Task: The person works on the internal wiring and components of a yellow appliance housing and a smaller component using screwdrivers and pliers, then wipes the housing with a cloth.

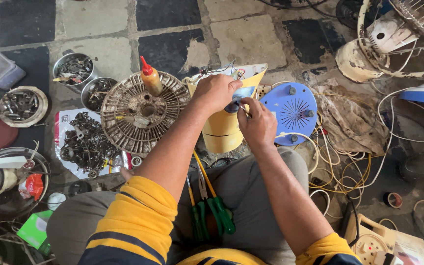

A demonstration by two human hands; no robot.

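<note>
A yellow plastic fan stand housing (222, 130) stands upright on the floor in front of my knees, wires sticking out of its top. My left hand (215, 92) grips its upper edge. My right hand (257, 122) pinches a small part against a grey knob on the housing's face; whether it holds a tool is hidden by the fingers. A blue round fan base (290, 113) lies flat just right of the housing. Green-handled pliers and screwdrivers (212, 213) rest on my lap.
A dirty round fan grille (141, 115) with an orange oil bottle (151, 77) lies left of the housing. Metal bowls of screws (74, 71), scrap parts on a white sheet (87, 145), tangled wires (339, 169), a rag (352, 118) and fan bodies (393, 44) crowd the tiled floor.
</note>
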